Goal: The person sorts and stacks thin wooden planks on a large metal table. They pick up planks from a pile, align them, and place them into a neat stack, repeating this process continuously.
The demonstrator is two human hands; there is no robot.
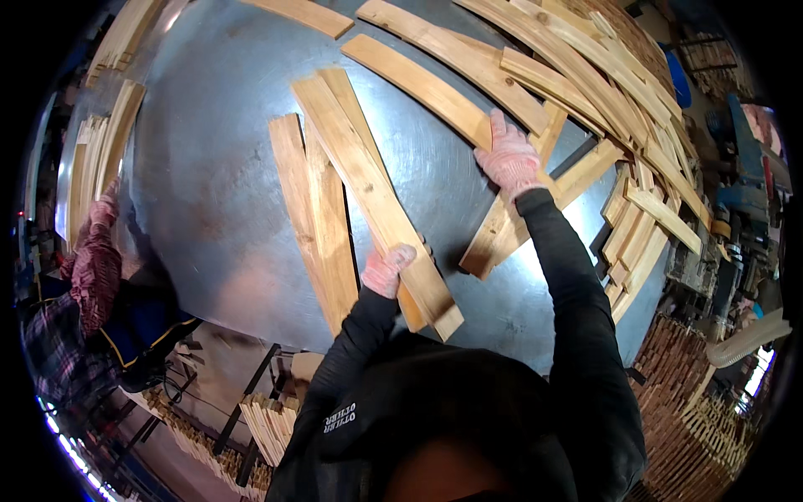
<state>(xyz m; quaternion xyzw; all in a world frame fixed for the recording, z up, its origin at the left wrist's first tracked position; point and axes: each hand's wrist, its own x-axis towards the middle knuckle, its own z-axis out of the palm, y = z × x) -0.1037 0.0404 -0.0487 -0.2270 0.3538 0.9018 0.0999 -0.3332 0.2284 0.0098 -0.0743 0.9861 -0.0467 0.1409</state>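
Black clothing (468, 385) is filling the lower edge, nearest the view I am monitoring remotely. Just beyond it, my pink-gloved left hand (387, 269) is gripping a knotty softwood plank (368, 188) near its closer end. Its thumb is pressing the upper face and its fingertips are showing at the far edge, presumably to secure the full width. That plank is slanting over an underlying plank (355, 113); whether the hand is also holding the latter, I cannot tell.

My right hand (508, 159) is reaching farther out, its fingers fairly straight, and is touching the near end of a curved-looking plank (418, 88). I cannot confirm a closed grip; an end contact is likely giving leverage over the length.

Beside the left hand, two planks (314, 222) are lying almost lengthwise on the sheet-metal tabletop (217, 167). Below the right hand, crossed planks (502, 226) are resting at an angle. Farther right, a loose plank pile (577, 67) is overlapping, apparently unsorted. At far left, a co-worker's gloved hand (102, 211) is touching stacked boards (121, 138).
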